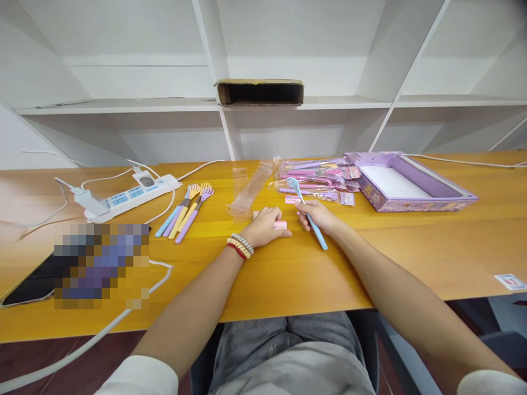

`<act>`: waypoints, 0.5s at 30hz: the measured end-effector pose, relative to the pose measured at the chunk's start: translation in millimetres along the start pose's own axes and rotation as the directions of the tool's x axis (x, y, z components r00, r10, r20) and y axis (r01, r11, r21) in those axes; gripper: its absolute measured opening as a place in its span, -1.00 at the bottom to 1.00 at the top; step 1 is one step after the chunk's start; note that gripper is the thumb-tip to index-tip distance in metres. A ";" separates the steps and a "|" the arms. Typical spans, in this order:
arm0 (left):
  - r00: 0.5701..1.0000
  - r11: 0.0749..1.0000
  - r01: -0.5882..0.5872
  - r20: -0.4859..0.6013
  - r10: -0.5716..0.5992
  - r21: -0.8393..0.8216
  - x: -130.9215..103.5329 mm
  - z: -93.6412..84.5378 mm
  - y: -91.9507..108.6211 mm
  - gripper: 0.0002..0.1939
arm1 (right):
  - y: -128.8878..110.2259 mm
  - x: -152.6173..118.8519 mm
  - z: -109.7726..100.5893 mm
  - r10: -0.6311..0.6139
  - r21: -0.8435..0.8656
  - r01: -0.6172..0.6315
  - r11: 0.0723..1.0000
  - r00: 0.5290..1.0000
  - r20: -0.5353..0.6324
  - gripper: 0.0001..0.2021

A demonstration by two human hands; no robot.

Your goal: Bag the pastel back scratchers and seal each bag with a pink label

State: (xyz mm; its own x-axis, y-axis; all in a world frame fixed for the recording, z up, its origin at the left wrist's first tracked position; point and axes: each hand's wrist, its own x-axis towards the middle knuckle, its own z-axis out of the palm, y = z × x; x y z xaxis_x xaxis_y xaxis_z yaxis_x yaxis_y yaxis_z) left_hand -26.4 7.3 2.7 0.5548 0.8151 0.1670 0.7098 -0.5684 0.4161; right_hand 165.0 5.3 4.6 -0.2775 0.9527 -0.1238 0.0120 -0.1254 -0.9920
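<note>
My right hand (317, 215) is closed around a light-blue back scratcher (317, 231). Its claw head points up and away from me, and its handle end slants down toward me. Palm down on the table, my left hand (265, 226) has its thumb apart from its bent fingers. A small pink card (280, 225) shows in that gap, partly covered by the hand. Another pink card (292, 199) lies just beyond my right hand. Clear plastic sleeves (253, 189) lie beyond my left hand.
Several unwrapped back scratchers (185, 214) lie at left, near a white power strip (134, 196) with cables. Wrapped ones (317, 175) are piled beside an open purple box (420, 204). A cardboard box (260, 94) sits on the shelf. A dark flat device (37, 280) lies front left, partly blurred.
</note>
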 end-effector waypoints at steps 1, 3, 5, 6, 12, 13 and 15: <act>1.000 1.000 0.006 -0.005 -0.006 -0.027 -0.1 -0.3 0.3 -0.62 | -0.5 -0.4 1.8 0.020 0.021 -0.020 1.000 1.000 0.007 -0.61; 1.000 0.994 0.009 -0.015 -0.011 -0.109 -0.2 -0.7 1.0 -0.72 | -1.3 -1.5 5.6 0.052 0.048 -0.053 0.997 0.998 0.026 -0.63; 0.999 0.976 -0.001 -0.045 -0.009 -0.216 0.0 -0.5 2.1 -0.80 | -1.6 -3.0 9.1 0.056 0.025 -0.057 0.998 0.997 0.044 -0.67; 0.997 0.961 -0.011 -0.071 -0.009 -0.275 0.3 0.1 2.9 -0.81 | -1.5 -3.9 10.6 0.049 0.001 -0.049 0.999 0.997 0.053 -0.68; 0.969 0.814 -0.052 -0.226 -0.098 -0.579 2.7 7.8 8.3 -0.82 | -0.3 -8.4 18.6 0.028 -0.016 -0.026 1.000 0.991 0.128 -0.58; 0.969 0.781 -0.049 -0.220 -0.114 -0.623 3.0 8.7 8.7 -0.82 | -0.4 -8.4 19.3 0.019 0.000 -0.019 1.000 0.992 0.127 -0.58; 0.976 0.707 -0.038 -0.177 -0.124 -0.706 3.3 9.3 9.0 -0.80 | -0.5 -7.3 19.3 -0.018 0.035 0.014 0.999 0.996 0.092 -0.60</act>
State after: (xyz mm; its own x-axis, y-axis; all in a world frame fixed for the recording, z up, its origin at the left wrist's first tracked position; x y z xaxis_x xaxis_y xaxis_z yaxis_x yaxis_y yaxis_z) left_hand -14.1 3.8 -1.3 0.3773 0.8859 0.2697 0.1745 -0.3540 0.9188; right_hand 148.6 -6.9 6.5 -0.3644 0.9254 -0.1037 -0.0254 -0.1212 -0.9923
